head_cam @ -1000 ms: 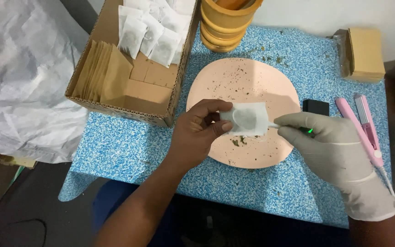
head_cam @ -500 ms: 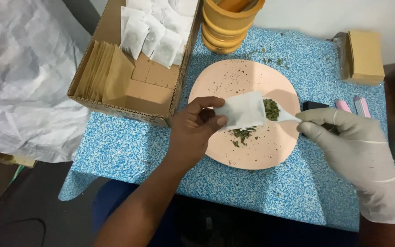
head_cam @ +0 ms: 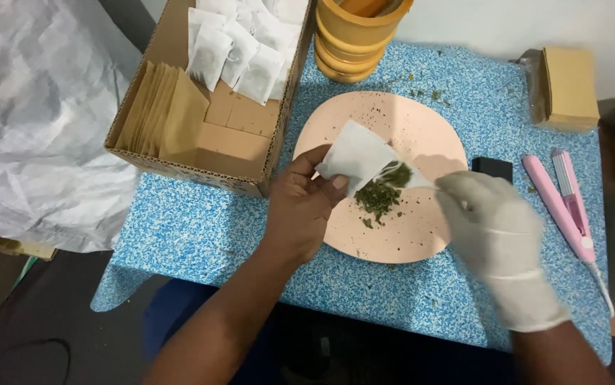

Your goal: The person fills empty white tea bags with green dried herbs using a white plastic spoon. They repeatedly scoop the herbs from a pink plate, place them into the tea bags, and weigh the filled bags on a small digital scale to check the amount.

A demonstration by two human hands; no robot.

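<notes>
white sachet (head_cam: 354,153) pinched over a pale peach plate (head_cam: 421,235); dark green dried leaf (head_cam: 382,192) spilling from it. right hand (head_cam: 496,235) gloved in off-white, left hand (head_cam: 300,207) bare. blue table (head_cam: 200,228) speckled with white. brown cardboard box (head_cam: 208,167) packed with tan envelopes (head_cam: 161,114) and more white sachets (head_cam: 240,50). mustard-yellow ribbed tub (head_cam: 357,39). pink sealing tool (head_cam: 564,203), small black block (head_cam: 493,169), tan packet (head_cam: 570,89). crinkled white plastic sheet (head_cam: 37,121) at far left.
</notes>
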